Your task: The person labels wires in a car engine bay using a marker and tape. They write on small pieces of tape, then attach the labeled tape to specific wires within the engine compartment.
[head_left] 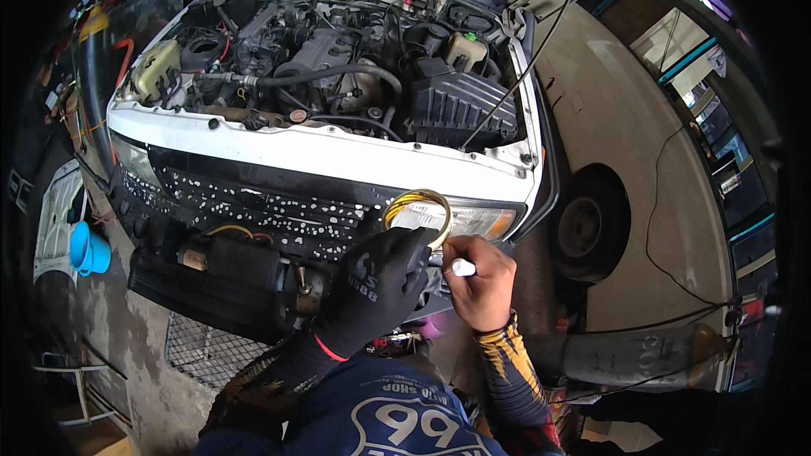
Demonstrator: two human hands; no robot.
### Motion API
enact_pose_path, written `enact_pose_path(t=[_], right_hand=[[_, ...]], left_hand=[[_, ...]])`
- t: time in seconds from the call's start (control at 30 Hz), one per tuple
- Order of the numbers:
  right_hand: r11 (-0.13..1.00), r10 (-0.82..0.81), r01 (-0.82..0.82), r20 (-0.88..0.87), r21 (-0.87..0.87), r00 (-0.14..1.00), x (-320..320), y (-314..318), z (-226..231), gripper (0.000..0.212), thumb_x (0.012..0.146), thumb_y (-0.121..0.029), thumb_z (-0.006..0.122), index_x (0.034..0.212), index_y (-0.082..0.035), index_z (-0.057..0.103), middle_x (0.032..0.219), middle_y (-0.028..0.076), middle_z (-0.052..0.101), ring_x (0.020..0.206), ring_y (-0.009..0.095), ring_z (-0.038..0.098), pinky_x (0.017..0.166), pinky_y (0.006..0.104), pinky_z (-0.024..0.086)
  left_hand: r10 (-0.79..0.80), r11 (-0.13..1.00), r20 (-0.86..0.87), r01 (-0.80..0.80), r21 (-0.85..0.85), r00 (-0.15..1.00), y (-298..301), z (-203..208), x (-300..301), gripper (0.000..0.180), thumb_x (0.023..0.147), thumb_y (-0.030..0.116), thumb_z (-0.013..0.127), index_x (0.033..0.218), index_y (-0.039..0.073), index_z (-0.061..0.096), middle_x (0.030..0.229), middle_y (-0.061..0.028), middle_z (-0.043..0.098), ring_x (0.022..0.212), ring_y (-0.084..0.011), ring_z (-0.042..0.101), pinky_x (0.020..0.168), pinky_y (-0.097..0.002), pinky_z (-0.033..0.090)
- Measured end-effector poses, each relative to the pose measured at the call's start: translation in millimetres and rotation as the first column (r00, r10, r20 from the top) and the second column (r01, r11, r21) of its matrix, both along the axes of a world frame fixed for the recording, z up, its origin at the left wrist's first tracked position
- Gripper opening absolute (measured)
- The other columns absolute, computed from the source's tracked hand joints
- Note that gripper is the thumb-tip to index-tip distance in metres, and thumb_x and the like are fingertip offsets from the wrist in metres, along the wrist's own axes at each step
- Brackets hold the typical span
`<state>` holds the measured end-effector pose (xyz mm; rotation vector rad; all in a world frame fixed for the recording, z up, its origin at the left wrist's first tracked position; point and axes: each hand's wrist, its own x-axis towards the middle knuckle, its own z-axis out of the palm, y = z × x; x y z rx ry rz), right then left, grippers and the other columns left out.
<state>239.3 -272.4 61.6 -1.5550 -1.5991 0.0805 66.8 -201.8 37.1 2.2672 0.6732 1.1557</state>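
Observation:
My left hand [376,283], in a black glove, is closed on a thin yellow ring [445,211] with a pale outer edge and dark streaks inside. It could be a coil or a roll; I cannot tell its kind. Close beside it on the right, my bare right hand [486,283] is wrapped round a white, pen-like stick [462,267], whose rounded end points up at me. The fingers of both hands meet or nearly meet at the ring's lower edge. Both hands are held in front of the headlight [481,221] of a white vehicle.
Beyond my hands lies the open engine bay [329,55], with a black air filter box [460,97] at its right. A black cylindrical tank [207,274] stands below the bumper. A blue bucket [90,249] is at left, a grey gas cylinder [634,353] at right.

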Motion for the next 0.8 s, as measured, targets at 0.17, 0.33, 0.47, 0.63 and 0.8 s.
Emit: enact_pose_path(t=[0.17,0.33,0.47,0.63,0.8], right_hand=[[0.999,-0.024,0.027,-0.074,0.040,0.997,7.4,9.3,1.7,0.007,0.089,-0.003,0.071,0.093,0.002,0.069,0.076,0.015,0.070,0.070,0.028,0.070,0.067,0.0334,0.053],[0.989,0.003,-0.014,0.075,0.146,0.997,26.6,9.2,3.5,0.011,0.087,-0.002,0.075,0.097,0.001,0.071,0.084,0.015,0.071,0.069,0.027,0.070,0.066,0.0334,0.054],[0.984,0.068,-0.088,0.129,0.158,0.989,46.5,14.2,2.3,0.019,0.084,-0.001,0.075,0.102,0.000,0.069,0.084,0.016,0.067,0.072,0.035,0.067,0.064,0.0397,0.054],[0.989,0.112,-0.130,0.219,0.073,0.969,60.2,21.8,-2.5,0.024,0.078,-0.010,0.076,0.094,-0.002,0.060,0.086,0.014,0.061,0.076,0.036,0.065,0.067,0.0450,0.053],[0.994,0.096,-0.105,0.351,0.005,0.931,69.1,30.7,-0.5,0.034,0.076,-0.013,0.079,0.098,-0.003,0.056,0.092,0.015,0.059,0.081,0.037,0.064,0.070,0.0456,0.052]], left_hand=[[0.064,0.996,0.062,-0.067,0.051,0.996,9.0,2.2,12.5,0.047,0.085,0.005,0.068,0.131,0.001,0.058,0.108,-0.0203,0.066,0.097,-0.0403,0.064,0.084,-0.0496,0.053],[0.163,0.987,0.035,-0.162,-0.016,0.986,0.5,15.3,33.0,0.027,0.092,0.007,0.066,0.119,0.003,0.067,0.106,-0.0225,0.071,0.094,-0.0418,0.070,0.079,-0.0463,0.056],[0.202,0.979,-0.037,-0.202,-0.004,0.979,-5.5,23.0,48.7,0.028,0.093,0.007,0.065,0.120,0.002,0.067,0.106,-0.0221,0.071,0.093,-0.0408,0.070,0.079,-0.0462,0.056],[0.227,0.974,-0.062,-0.226,0.020,0.972,-10.9,23.8,56.2,0.038,0.087,0.003,0.065,0.124,0.002,0.065,0.110,-0.0207,0.070,0.096,-0.0390,0.069,0.081,-0.0455,0.057],[0.234,0.972,-0.090,-0.234,0.016,0.968,-8.1,27.7,56.3,0.045,0.083,0.001,0.064,0.127,0.002,0.064,0.113,-0.0201,0.069,0.098,-0.0389,0.069,0.083,-0.0454,0.057]])
